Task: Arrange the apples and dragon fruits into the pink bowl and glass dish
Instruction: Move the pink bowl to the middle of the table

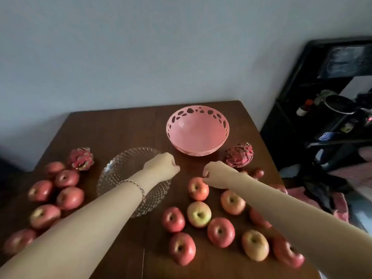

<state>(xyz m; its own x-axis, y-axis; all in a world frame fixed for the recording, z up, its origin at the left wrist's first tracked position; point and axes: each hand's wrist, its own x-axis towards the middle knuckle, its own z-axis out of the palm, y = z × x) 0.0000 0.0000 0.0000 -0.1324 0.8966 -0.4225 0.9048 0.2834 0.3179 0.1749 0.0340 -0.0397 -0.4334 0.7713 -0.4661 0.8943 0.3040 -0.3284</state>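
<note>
Table [120, 127] first: dark wood, everything sits on it. Next biggest is the pink bowl [197, 135], far side and right of centre, nothing in it. It's plastic w/ cutouts round the rim, prob light, so it might skid if fruit gets dropped in. Then the glass dish [124, 164], nearer and to the left, also empty. Faceted glass looks chippable imo, so set fruit down gently.

Two dragon fruits: one [81, 159] left of the dish, the other [239, 156] just right of the bowl. Softish skin w/ flappy scales, so cup the whole body, don't pull a scale.

The apples are in two bunches, one [69, 198] left of the dish, a bigger one [221, 232] near right. Firm, smooth, prob roll easily; palm over the top should work.

The left hand [163, 164] is curled in a fist over the dish's right rim, holding nothing. The right hand [211, 172] is curled too, empty afaict, right by the nearest apple [198, 189]; can't tell if it touches.
</note>
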